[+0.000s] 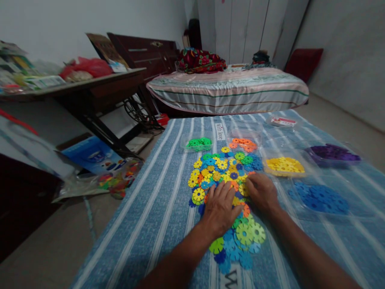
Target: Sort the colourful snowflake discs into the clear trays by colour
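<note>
A heap of flat gear-shaped plastic discs (224, 170) in yellow, blue, green and orange lies on a blue striped cloth (162, 200). My left hand (221, 208) rests palm down on the heap's middle, fingers stretched forward. My right hand (261, 192) lies beside it on the discs, fingers curled down onto them; whether it grips one is hidden. More green and blue discs (240, 241) lie between my forearms.
Clear trays hold sorted discs: green (198, 143), orange (243, 144), yellow (284, 165), purple (332, 153), blue (320, 198). A dark table (99, 86) and a plastic bag of toys (116, 180) are at left. A bed (228, 90) stands behind.
</note>
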